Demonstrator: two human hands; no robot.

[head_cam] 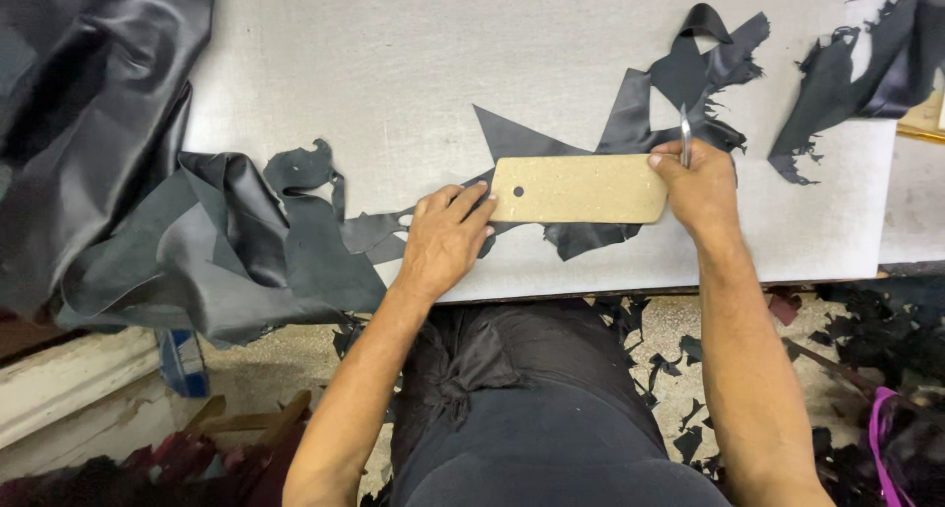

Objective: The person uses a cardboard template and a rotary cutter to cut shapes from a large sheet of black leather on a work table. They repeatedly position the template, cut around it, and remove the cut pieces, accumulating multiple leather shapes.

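White table (413,64), knife (685,133) tip behind right hand (701,184).

Bench (413,64): flat, pale grey-white top, front edge nearest the person. Large folded black leather hide (148,202) lies over its left end and hangs past the edge. Thin black leather offcut (640,113) lies at centre; a tan cardboard template (579,189) with one punched hole rests flat on it. Ragged black scrap (847,84) lies at the right end. Floor (679,340) below carries small black trimmings.
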